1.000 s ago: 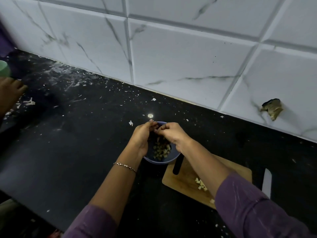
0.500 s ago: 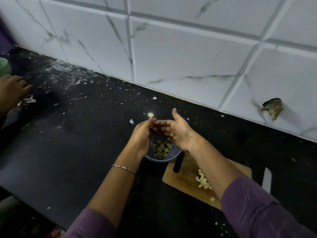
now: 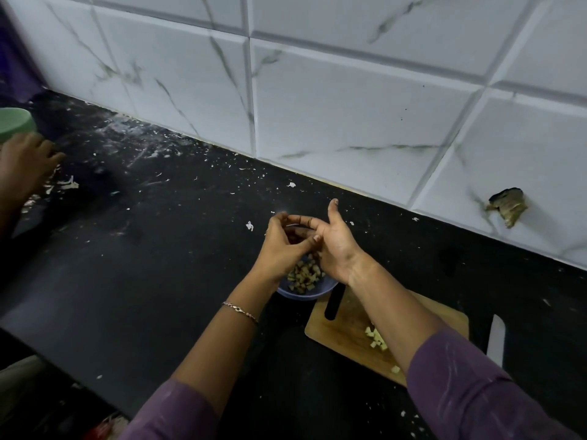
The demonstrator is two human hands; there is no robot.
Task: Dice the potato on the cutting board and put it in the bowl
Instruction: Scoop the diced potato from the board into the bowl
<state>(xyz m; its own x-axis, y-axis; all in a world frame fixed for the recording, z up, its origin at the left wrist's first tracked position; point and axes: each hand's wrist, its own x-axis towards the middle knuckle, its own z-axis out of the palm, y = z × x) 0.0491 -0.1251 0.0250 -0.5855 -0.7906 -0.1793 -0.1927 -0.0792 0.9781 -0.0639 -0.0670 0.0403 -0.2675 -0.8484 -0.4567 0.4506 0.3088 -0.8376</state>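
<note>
A small blue bowl [image 3: 314, 290] of diced potato [image 3: 305, 274] stands on the black counter, just left of the wooden cutting board [image 3: 343, 331]. Both hands hover over the bowl and touch each other. My right hand [image 3: 336, 246] is spread with straight fingers and the thumb pointing up. Curled fingers of my left hand [image 3: 279, 246] rub against the right hand's fingers. A few potato cubes [image 3: 376, 339] lie on the board beside my right forearm. The knife's black handle [image 3: 333, 304] rests on the board's near-left corner.
A white blade-like object [image 3: 496, 339] lies right of the board. Another person's hand [image 3: 22, 166] and a green cup [image 3: 14, 123] are at the far left. Pale scraps are scattered over the counter [image 3: 143, 249]. A tiled wall [image 3: 349, 106] with a broken spot [image 3: 508, 208] runs behind.
My right hand opened from a bunched pinch to spread fingers over the bowl. My left hand came up against it and rubs its fingers. The bowl stayed put.
</note>
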